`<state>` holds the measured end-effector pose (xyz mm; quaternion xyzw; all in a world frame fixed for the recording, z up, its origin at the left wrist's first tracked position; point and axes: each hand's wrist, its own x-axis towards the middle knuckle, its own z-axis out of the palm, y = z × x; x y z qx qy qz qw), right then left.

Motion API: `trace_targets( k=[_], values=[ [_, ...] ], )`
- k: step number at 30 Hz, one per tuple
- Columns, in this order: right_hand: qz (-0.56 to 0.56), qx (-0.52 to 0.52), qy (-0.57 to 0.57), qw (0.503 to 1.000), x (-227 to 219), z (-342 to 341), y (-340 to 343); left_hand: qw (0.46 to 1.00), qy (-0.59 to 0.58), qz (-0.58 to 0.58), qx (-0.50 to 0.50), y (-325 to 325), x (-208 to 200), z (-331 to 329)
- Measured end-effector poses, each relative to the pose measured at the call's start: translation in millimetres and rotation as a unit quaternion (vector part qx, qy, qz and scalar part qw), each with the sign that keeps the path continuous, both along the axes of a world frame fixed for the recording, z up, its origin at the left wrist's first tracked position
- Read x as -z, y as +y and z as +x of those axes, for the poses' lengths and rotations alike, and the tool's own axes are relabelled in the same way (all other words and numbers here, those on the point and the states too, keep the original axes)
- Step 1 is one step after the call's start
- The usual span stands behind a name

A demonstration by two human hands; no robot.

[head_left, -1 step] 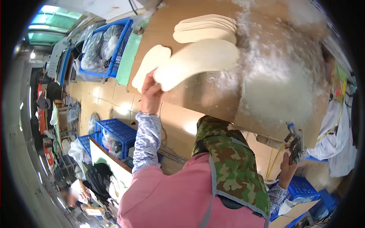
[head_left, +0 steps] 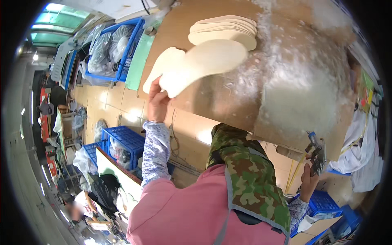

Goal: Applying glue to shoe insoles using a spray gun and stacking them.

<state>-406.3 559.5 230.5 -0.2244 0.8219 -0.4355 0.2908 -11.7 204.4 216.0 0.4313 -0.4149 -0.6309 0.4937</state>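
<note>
My left hand (head_left: 157, 100) pinches the heel end of a cream insole (head_left: 210, 61). The insole is held over the cardboard-covered table, its wide end pointing right. Partly behind it lies another cream insole (head_left: 161, 67) at the table's left edge. Farther back, a fanned stack of cream insoles (head_left: 222, 30) rests on the cardboard. My right hand (head_left: 309, 178), low at the right beside the table's front edge, is wrapped round a metal spray gun (head_left: 315, 153) with a blue part on top. Some of its fingers are hidden behind the gun.
The cardboard tabletop (head_left: 204, 102) carries whitish, stringy residue (head_left: 302, 98) on its right half. A blue crate (head_left: 132, 61) with plastic bags stands beyond its left edge. More blue crates (head_left: 124, 143) are on the floor. A yellow hose (head_left: 293, 177) hangs near the gun. Another person (head_left: 81, 208) is at far lower left.
My left hand has shifted slightly left, carrying the insole with it. My right hand and the spray gun have stayed in place.
</note>
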Motion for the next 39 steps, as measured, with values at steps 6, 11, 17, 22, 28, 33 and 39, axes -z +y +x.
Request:
trace_targets(
  k=[6,11,17,22,28,33,39],
  values=[
    [-0.021,-0.054,-0.002,0.998,5.3,9.8,-40.7,0.984,-0.144,0.035,-0.097,-32.2,117.3,128.3],
    [0.001,-0.038,-0.004,0.999,1.9,22.9,-29.3,0.706,-0.704,-0.026,-0.071,-30.6,162.9,106.0],
    [0.002,-0.127,0.091,0.988,-5.6,25.4,-62.7,0.887,-0.425,-0.174,0.048,-16.4,65.9,-29.7],
    [-0.064,-0.124,0.020,0.990,-5.1,32.5,-64.9,0.841,-0.156,-0.397,0.333,58.3,-33.7,-204.6],
    [-0.066,-0.144,-0.015,0.987,-13.3,27.5,-58.1,0.728,-0.077,-0.502,0.460,105.5,-49.7,-276.0],
    [-0.048,-0.156,-0.002,0.987,-26.7,28.9,-51.2,0.714,-0.069,-0.493,0.492,118.7,-44.7,-285.6],
    [-0.030,-0.161,0.011,0.986,-21.8,26.2,-48.9,0.736,0.005,-0.475,0.483,121.6,-41.4,-288.7]
  ],
)
